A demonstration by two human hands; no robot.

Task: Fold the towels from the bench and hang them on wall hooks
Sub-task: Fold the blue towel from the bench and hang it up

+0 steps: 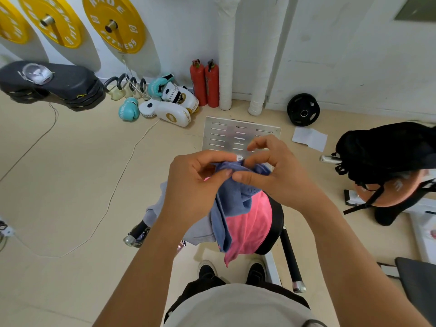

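Yellow plates (113, 23) on the wall far left, gloves (128, 109) and red extinguishers (204, 83) along the beige floor (59, 173). Centre: left hand (188, 185) and right hand (278, 171), both grips pinching the blue towel (232, 197) above the table (276, 223), w/ pink towel (250, 223) and grey towel (198, 227) draped there. Black bag (387, 152) far right.

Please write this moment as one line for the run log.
stage: gathering top edge | left hand: pinches blue cloth towel | right hand: pinches same towel | pink towel, grey towel: on bench
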